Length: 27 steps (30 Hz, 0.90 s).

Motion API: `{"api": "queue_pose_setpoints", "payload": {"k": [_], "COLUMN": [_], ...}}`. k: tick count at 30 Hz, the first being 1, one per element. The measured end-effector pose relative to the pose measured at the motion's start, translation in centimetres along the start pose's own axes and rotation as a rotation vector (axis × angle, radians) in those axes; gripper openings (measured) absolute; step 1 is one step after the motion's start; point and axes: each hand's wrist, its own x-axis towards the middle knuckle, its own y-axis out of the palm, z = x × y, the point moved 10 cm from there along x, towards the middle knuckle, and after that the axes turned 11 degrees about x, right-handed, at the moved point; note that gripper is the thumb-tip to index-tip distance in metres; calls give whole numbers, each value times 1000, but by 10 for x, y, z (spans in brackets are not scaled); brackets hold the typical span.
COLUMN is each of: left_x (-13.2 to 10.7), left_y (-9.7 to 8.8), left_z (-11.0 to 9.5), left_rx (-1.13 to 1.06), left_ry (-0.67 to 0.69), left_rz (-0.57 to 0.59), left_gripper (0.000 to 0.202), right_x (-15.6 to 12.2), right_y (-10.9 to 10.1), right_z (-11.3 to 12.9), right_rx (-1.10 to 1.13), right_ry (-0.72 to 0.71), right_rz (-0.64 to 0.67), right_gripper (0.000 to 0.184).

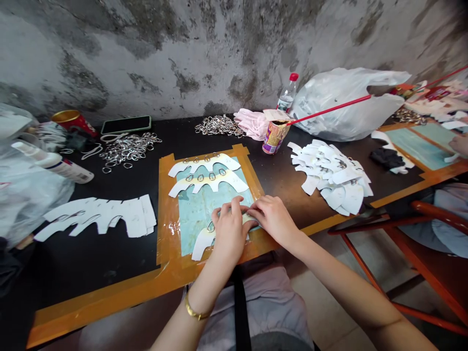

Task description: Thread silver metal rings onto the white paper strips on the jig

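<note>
White card strip (215, 237) lies curved under both hands, its lower end sticking out below the left hand (229, 229), and a metal ring (211, 226) sits on it just beside that hand's thumb side. The right hand (272, 218) comes in from the other side, and its fingertips meet the left hand's fingers over the card. Both hands press down close together; whether they pinch the card or the ring is hidden by the fingers. A gold bangle (195, 309) circles the left wrist.

Directly under the hands is a pale blue-green board (197, 222) edged in orange tape. Beyond the fingertips on that board lie two more curved card strips (206, 173), each carrying a row of rings. To the right of the hands sits a heap of cut white card (331, 175), and to the left, a similar stack (102, 218) on the black table (91, 263).

Farther ahead are two piles of loose metal rings (127, 152), a pink cloth (248, 123), a paper cup (272, 139) holding a red stick, and a white plastic bag (347, 105). Far right, a co-worker's hand (458, 144) shows at the edge beside a second taped board (417, 145).
</note>
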Motion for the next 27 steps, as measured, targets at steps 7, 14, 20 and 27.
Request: {"api": "queue_pose_setpoints", "payload": {"k": [7, 14, 20, 27], "left_x": [-1, -4, -4, -3], "left_y": [0, 1, 0, 4], "left_z": [-11, -16, -17, -22], "left_rx": [125, 243, 296, 373], "left_ry": [-16, -9, 15, 53], "left_rz": [-23, -76, -54, -10], "left_gripper": [45, 47, 47, 51], "right_x": [5, 18, 19, -3], "right_y": [7, 17, 23, 5], "right_z": [-7, -12, 1, 2], "right_rx": [117, 37, -137, 151], "right_ry": [51, 94, -100, -103], "right_rz": [147, 366, 407, 158], "right_gripper": [18, 21, 15, 15]}}
